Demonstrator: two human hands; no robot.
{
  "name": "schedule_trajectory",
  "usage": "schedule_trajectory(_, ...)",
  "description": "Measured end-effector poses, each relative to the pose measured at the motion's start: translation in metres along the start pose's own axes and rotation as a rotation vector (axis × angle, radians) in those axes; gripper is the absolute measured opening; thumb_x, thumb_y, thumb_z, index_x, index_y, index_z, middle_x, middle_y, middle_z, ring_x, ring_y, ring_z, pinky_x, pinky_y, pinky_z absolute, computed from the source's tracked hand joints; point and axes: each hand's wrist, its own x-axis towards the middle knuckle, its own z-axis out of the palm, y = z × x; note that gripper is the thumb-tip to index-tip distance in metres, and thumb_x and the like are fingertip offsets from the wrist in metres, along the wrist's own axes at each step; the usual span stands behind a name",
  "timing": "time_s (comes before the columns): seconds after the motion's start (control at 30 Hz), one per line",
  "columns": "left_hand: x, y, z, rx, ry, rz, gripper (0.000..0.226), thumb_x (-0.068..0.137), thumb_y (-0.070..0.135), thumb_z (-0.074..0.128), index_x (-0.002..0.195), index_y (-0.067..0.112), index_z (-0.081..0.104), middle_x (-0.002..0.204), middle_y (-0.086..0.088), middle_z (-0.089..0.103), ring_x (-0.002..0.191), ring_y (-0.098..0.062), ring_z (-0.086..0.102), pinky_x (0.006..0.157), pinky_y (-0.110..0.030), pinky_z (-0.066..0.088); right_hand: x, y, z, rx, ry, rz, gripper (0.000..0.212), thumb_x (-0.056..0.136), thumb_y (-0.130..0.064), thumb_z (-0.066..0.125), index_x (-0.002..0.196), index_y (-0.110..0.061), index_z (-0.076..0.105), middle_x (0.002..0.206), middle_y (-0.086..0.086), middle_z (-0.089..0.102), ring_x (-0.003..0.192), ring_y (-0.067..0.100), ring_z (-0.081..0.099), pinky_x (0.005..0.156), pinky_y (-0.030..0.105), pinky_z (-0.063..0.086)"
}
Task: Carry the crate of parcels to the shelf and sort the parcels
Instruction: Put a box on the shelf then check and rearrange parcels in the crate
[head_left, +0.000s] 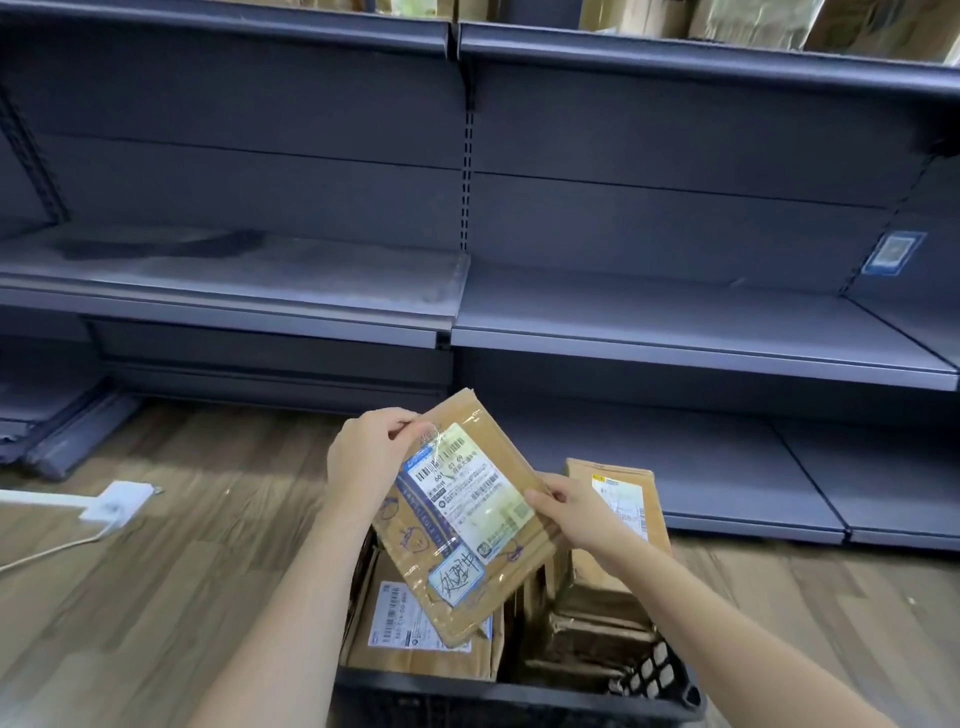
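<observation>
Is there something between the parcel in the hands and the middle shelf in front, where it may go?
Nothing visible stands in the way. The left hand and right hand hold the parcel above the crate, and the middle shelf ahead shows bare board with open air before it.

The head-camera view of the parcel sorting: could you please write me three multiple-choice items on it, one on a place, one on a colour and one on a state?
1. Where is the held parcel?
A. On the middle shelf
B. Above the crate
C. On the floor

2. What colour is the crate?
A. Black
B. Red
C. White

3. How is the held parcel gripped?
A. By one hand
B. By both hands
C. By neither

Key:
1 B: it hangs over the crate's other parcels.
2 A: its front rim and lattice wall are black.
3 B: the left hand grips its top corner and the right hand its right edge.
</observation>
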Motion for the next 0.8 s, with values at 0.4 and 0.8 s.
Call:
schedule_trajectory(0.4,-0.010,-0.052,0.032,0.020,-0.276,-0.257,0.025,0.092,0.022,0.059,0.073,0.006,0.054,0.066,0.002,0.056,0.059,-0.014,0.048,0.047,-0.024,0.029,0.035,0.039,0.072,0.419,0.228,0.339,0.030,0.094,-0.023,0.049,0.117,-0.012,0.065,0.090,0.006,0.071,0.084,0.029,0.063,0.080,0.039,0.056)
schedule_trajectory(0.8,-0.011,-0.093,0.050,-0.060,-0.261,-0.221,0.044,0.095,0.019,0.054,0.139,0.014,0.046,0.130,-0.003,0.061,0.117,-0.019,0.058,0.083,-0.025,0.044,0.033,0.033,0.087,-0.015,0.167,0.189,0.061,0.099,-0.030,0.043,0.151,-0.013,0.016,0.136,0.006,0.054,0.115,0.022,0.058,0.087,0.029,0.048)
